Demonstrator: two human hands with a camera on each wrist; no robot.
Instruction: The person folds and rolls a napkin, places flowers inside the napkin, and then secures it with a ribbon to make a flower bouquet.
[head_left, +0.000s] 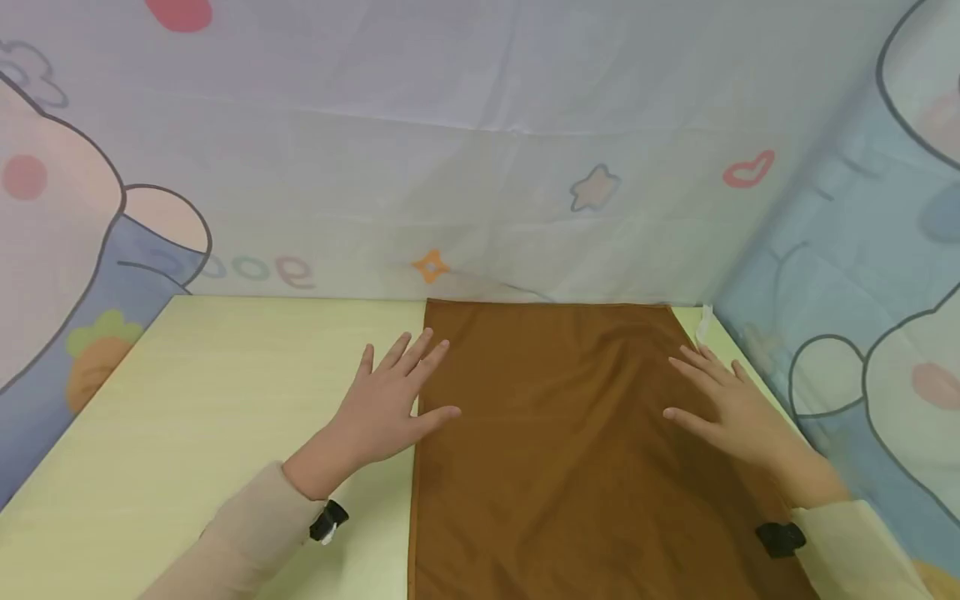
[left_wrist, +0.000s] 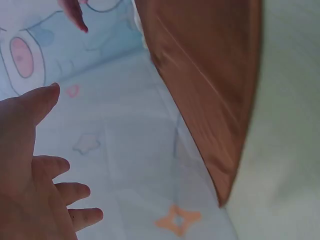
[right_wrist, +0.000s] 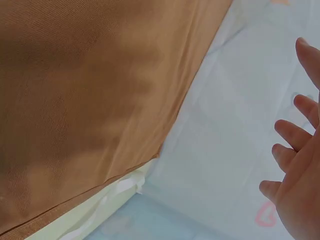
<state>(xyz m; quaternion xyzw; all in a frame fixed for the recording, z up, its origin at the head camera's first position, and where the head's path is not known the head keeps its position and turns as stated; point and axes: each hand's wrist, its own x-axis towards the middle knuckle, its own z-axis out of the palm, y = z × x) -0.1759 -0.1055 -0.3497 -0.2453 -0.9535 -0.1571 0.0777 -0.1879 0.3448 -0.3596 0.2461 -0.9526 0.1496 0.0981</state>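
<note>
A brown cloth [head_left: 562,433] lies flat on the pale yellow table [head_left: 187,417], reaching from the back wall to the near edge. My left hand [head_left: 393,396] is spread flat at the cloth's left edge, its thumb and fingertips over the fabric. My right hand [head_left: 723,400] is spread flat on the cloth's right side near its edge. The left wrist view shows straight fingers [left_wrist: 55,192] beside the brown cloth [left_wrist: 210,85]. In the right wrist view, straight fingers [right_wrist: 295,150] hover by the brown cloth [right_wrist: 85,100].
Printed cartoon sheets [head_left: 480,158] hang as walls behind and on both sides of the table. A white tag or strip [head_left: 703,323] lies at the cloth's far right corner, also seen as a white strip [right_wrist: 120,187]. Bare tabletop stretches to the left.
</note>
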